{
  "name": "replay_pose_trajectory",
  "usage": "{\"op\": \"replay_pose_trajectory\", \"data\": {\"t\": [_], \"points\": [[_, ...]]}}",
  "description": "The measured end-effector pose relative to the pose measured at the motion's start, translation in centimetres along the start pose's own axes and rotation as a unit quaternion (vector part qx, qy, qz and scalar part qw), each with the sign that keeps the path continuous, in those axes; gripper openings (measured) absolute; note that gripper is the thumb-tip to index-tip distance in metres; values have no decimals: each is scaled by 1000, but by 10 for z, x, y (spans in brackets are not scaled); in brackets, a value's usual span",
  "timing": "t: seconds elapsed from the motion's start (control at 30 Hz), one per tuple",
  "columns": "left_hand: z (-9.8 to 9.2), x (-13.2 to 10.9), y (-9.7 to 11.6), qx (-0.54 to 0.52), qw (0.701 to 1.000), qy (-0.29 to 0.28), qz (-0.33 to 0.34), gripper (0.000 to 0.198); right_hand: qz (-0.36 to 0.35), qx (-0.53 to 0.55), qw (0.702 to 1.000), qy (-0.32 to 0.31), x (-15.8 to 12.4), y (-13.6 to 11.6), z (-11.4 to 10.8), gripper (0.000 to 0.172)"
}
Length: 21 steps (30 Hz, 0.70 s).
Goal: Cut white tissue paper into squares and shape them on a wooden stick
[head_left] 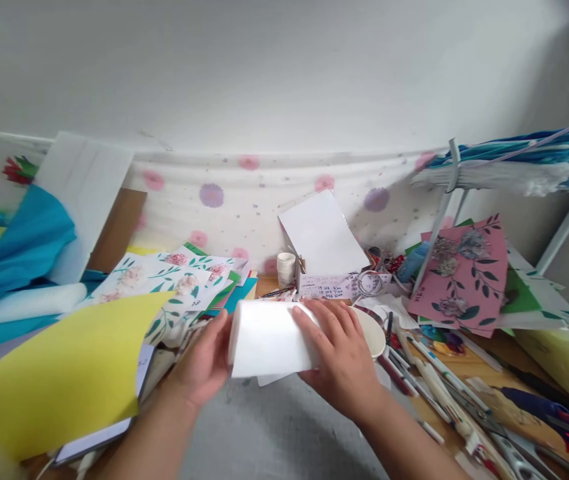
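Observation:
Above the grey work surface [269, 427], both hands hold a white sheet of paper [274, 337] curved into a wide roll. My left hand [207, 363] closes on its left end, thumb at the edge. My right hand [339, 350] lies over its right part, fingers bent across the top and pressing on the paper. Just past the right fingers shows a pale round cup-like rim [373, 333]; I cannot tell whether it is joined to the roll. A loose corner of paper hangs under the roll. The inside of the roll is hidden.
At left are a yellow sheet [74, 373], flower-printed papers [149, 280] and blue crepe paper [19, 233]. Stacked paper cups [286, 269] stand behind, near a box with handwriting [332, 287]. At right lie pens, scissors [509, 450], a blue glue gun [554, 423] and pink flowered paper [464, 280].

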<state>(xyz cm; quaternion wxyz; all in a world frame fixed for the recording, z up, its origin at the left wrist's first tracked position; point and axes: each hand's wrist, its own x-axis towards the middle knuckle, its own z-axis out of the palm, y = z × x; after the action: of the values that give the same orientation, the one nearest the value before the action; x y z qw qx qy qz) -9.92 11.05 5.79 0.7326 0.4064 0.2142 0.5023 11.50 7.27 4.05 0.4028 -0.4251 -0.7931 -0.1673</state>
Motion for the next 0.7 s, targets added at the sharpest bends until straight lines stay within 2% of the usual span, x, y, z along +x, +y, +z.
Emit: {"op": "replay_pose_trajectory", "data": {"t": [0.1,0.2,0.27,0.33,0.43,0.53,0.6,0.7], "points": [[5,0,-11,26,998,-30,43,57,63,41,997,35,-16,1,12,82],[21,-5,-31,113,987,-81,80,73,128,113,984,56,-30,-1,15,80],[34,-12,-48,112,987,-84,73,85,182,222,956,59,-32,-4,12,73],[45,-18,-66,55,995,-68,39,91,240,326,912,58,-31,-5,8,56],[48,-24,-85,-21,999,31,-6,79,314,386,866,53,-27,0,2,29],[41,-21,-88,-134,981,82,-114,54,390,416,818,78,-26,12,-5,33],[35,-17,-86,-205,963,65,-160,46,429,441,781,105,-25,21,-12,34],[32,-16,-79,-261,948,-1,-181,50,466,462,738,158,-22,32,-26,32]]}}
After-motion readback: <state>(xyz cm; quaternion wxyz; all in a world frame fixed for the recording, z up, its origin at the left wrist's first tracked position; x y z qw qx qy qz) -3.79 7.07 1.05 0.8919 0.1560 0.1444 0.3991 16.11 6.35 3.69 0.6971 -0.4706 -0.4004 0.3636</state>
